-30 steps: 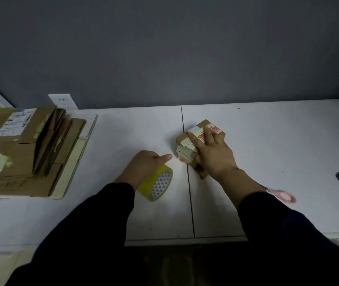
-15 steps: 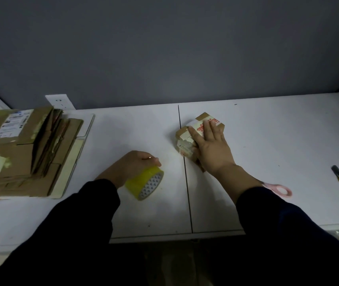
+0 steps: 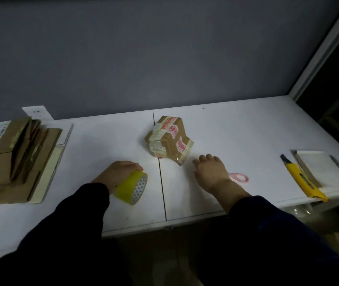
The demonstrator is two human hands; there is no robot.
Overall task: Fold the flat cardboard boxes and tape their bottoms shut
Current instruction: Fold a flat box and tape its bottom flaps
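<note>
A small folded cardboard box (image 3: 168,139) with tape strips and red-printed labels stands free on the white table (image 3: 236,129), near its middle seam. My right hand (image 3: 209,172) lies just in front of and to the right of the box, fingers straight, not touching it. A yellow tape roll (image 3: 132,186) stands on edge to the left of the seam, and my left hand (image 3: 117,172) grips it from above. A stack of flat cardboard boxes (image 3: 9,159) lies at the far left.
Pink-handled scissors (image 3: 239,178) lie just right of my right wrist. A yellow utility knife (image 3: 302,179) and a white pad (image 3: 323,170) sit near the table's right front edge. A wall socket (image 3: 36,112) is behind the flat stack.
My right hand has lifted off the small box and drawn back toward me; the box now stands free. My left hand keeps hold of the tape roll. The camera view shifted to the right.
</note>
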